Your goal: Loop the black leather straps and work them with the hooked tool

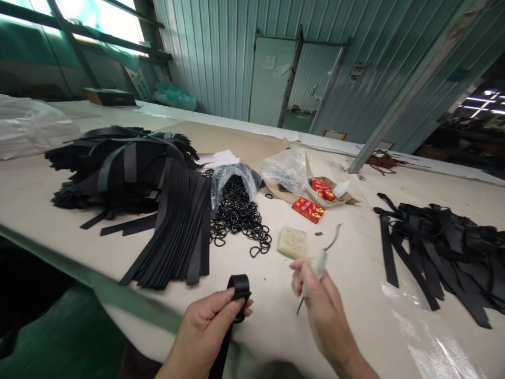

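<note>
My left hand pinches a black strap near its end, which is folded over into a loop. The strap's long part runs down below my hand to the bottom edge. Whether a ring sits in the fold, I cannot tell. In my right hand is an awl-like tool with a pale handle. Its thin curved metal tip points up and away, and a thin dark end sticks out below my fingers. Just beyond the right hand lies a yellowish wax-like block. Black D-rings spill from a clear plastic bag past my left hand.
A big pile of black straps lies on the left of the table. More black straps lie at the right. Red boxes and a plastic bag are behind the block. A slanted metal post stands at the back right.
</note>
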A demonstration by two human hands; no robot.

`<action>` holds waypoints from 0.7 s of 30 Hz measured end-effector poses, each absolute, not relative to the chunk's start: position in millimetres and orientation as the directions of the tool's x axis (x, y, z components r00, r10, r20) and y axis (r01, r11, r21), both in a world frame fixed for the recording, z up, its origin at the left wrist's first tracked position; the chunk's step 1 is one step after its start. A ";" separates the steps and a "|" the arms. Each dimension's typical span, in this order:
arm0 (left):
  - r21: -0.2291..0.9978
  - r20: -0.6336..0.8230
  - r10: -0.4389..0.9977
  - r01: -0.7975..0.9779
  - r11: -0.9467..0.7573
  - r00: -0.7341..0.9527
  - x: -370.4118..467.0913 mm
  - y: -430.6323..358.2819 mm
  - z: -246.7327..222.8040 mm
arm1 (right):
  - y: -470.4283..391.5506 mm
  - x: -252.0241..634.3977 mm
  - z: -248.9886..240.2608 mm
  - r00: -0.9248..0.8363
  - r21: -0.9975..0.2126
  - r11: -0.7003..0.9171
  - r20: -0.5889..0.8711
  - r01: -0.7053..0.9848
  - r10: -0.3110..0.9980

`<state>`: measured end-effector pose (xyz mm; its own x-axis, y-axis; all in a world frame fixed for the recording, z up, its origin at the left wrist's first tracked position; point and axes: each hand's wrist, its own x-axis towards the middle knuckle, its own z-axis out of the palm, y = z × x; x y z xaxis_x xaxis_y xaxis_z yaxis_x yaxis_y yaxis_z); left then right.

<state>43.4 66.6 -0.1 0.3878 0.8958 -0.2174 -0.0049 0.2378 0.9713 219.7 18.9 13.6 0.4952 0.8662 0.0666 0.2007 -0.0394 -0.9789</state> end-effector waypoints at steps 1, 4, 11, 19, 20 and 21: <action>0.978 -0.193 0.912 0.001 0.206 0.362 44.6 68.2 -1.4 | 24.5 234.4 14.7 0.549 -0.976 -0.010 0.113 0.216 0.828; 0.994 -0.109 0.926 0.027 0.106 0.361 46.5 71.7 -4.3 | 43.0 268.6 11.4 0.605 -0.964 0.036 0.194 0.263 0.772; 0.986 0.004 0.909 0.150 -0.073 0.417 44.4 76.9 -12.7 | 70.0 281.9 1.3 0.574 -0.945 -0.003 0.195 0.326 0.795; 0.967 0.098 0.899 0.174 -0.188 0.426 43.0 80.7 -11.4 | 82.2 276.1 1.5 0.553 -0.886 -0.101 0.191 0.453 0.811; 0.963 0.103 0.894 0.182 -0.200 0.435 42.1 80.8 -8.8 | 82.4 275.8 1.9 0.556 -0.881 -0.110 0.190 0.461 0.809; 0.958 0.106 0.888 0.194 -0.212 0.448 40.7 80.8 -5.8 | 82.2 276.1 2.0 0.568 -0.876 -0.121 0.191 0.466 0.801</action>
